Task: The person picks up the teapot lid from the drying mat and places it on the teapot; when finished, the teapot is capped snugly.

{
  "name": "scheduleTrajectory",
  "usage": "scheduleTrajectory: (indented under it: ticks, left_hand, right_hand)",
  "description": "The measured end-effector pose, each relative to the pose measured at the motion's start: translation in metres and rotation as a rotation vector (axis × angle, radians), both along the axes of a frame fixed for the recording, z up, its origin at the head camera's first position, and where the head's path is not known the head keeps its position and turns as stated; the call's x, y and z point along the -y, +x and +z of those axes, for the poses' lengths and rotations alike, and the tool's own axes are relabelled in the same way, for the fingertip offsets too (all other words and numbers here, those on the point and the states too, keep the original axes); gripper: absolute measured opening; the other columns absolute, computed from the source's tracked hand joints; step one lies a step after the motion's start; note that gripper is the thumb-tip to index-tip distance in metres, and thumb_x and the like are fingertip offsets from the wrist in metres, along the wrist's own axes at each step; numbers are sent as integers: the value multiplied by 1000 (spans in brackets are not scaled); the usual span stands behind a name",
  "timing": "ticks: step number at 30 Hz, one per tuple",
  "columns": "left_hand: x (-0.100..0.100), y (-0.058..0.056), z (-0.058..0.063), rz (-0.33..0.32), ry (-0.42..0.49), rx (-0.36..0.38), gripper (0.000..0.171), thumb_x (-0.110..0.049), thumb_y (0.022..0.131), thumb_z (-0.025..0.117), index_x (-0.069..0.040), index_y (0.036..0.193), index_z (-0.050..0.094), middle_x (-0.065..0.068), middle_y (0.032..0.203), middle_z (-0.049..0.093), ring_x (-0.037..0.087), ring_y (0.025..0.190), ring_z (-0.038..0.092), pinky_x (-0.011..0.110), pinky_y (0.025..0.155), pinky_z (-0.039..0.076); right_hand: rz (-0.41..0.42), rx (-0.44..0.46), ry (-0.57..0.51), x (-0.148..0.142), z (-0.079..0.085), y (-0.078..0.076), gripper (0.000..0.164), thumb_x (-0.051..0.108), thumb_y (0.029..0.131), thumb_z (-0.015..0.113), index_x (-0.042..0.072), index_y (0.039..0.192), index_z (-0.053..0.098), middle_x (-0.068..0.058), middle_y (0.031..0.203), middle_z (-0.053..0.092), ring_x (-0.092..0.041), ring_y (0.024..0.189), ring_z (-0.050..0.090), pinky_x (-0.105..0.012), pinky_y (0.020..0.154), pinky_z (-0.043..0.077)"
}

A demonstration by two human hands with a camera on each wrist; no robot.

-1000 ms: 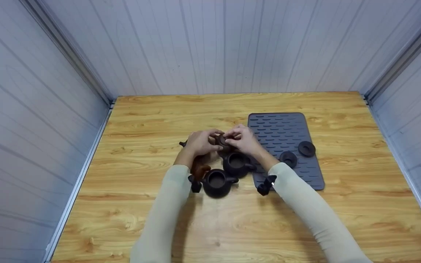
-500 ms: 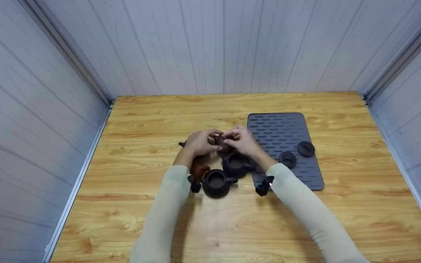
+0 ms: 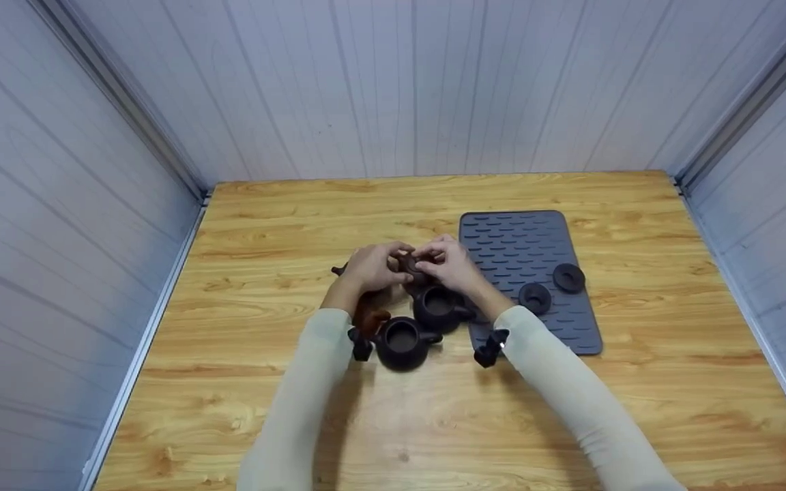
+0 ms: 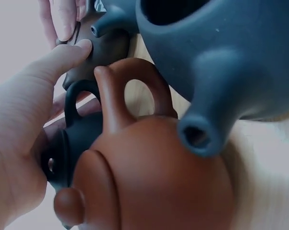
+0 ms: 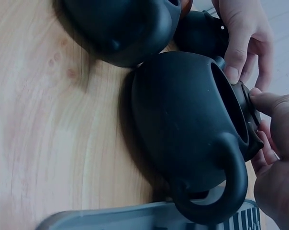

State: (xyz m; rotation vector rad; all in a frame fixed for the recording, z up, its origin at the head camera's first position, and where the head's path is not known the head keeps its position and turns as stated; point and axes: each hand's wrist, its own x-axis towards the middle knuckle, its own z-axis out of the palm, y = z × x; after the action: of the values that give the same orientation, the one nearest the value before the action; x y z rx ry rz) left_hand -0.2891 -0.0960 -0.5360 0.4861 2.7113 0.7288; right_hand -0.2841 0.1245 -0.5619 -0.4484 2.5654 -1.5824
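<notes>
A small dark brown teapot [image 4: 108, 50] stands between both hands, its lid [image 3: 411, 261] seated on top. My left hand [image 3: 374, 267] holds its body, thumb on the near side and fingers on the far side. Thumb and fingers of my right hand [image 3: 454, 266] pinch its lid from the right. In the left wrist view, a reddish-brown lidded teapot [image 4: 159, 167] sits under the left wrist, beside a small black lidded teapot [image 4: 82, 139]. One black lidless teapot [image 5: 178, 115] is just in front of the brown one; another black lidless teapot [image 3: 403, 351] stands nearer the body.
A grey ridged mat [image 3: 512, 235] lies to the right on the wooden table [image 3: 243, 354]. On it rest two dark round lids, a left one [image 3: 535, 299] and a right one [image 3: 569, 278], which overlaps the mat's edge. Pale panel walls [image 3: 393, 88] enclose the back and sides.
Both hands stay at the brown teapot, with only slight motion of the right fingers at its lid. The whole view shifts slightly left; the other teapots and lids keep their places.
</notes>
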Motion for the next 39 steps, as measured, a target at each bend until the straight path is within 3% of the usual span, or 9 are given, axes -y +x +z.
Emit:
scheduleTrajectory:
  ticks: [5, 11, 17, 24, 28, 33, 39]
  left_hand:
    - [0, 0, 5, -35, -12, 10, 57, -35, 104, 82, -27, 158, 64, 10, 136, 81, 35, 131, 72, 61, 129, 39]
    - [4, 4, 11, -44, -18, -7, 52, -31, 107, 78, -24, 157, 67, 9, 149, 76, 36, 140, 69, 61, 131, 41]
    - [11, 11, 14, -57, 28, -91, 43, -25, 107, 79, -20, 149, 73, 7, 152, 75, 36, 142, 70, 57, 124, 51]
    - [19, 22, 17, -29, 88, -218, 39, -18, 102, 81, -13, 141, 78, 16, 151, 74, 42, 148, 64, 60, 126, 49]
    - [22, 29, 22, -15, 125, -254, 38, -18, 101, 83, -11, 138, 79, 17, 148, 75, 41, 144, 67, 58, 124, 52]
    - [23, 40, 27, -11, 171, -252, 43, -16, 100, 84, -11, 143, 76, 18, 143, 73, 40, 127, 73, 56, 110, 59]
    - [22, 52, 30, -57, 206, -222, 47, -15, 100, 83, -9, 146, 72, 20, 139, 72, 41, 120, 74, 56, 105, 61]
  right_hand:
    - [-2, 0, -11, 2, -2, -1, 24, 7, 99, 85, -2, 122, 83, -22, 127, 69, -37, 116, 70, -48, 107, 60]
    - [4, -8, -11, 0, 1, 0, 26, 9, 99, 86, -1, 124, 83, -23, 127, 69, -38, 118, 69, -50, 108, 59]
    - [17, -16, -15, -4, 5, 3, 26, 9, 100, 85, 1, 125, 84, -23, 127, 70, -39, 120, 70, -53, 109, 60]
    - [38, 7, -27, -8, 6, 5, 28, 9, 103, 82, 0, 130, 82, -24, 130, 70, -41, 124, 72, -55, 114, 60]
    - [49, 18, -50, -11, 6, 6, 28, 5, 103, 81, -2, 130, 81, -27, 132, 70, -44, 127, 71, -57, 116, 60]
    - [59, 33, -55, -13, 9, 6, 28, 4, 103, 79, -4, 130, 80, -28, 134, 69, -45, 130, 70, -57, 117, 60]
    - [99, 41, -39, -18, 14, 6, 29, 7, 104, 80, -3, 132, 79, -27, 138, 69, -45, 133, 69, -56, 116, 61]
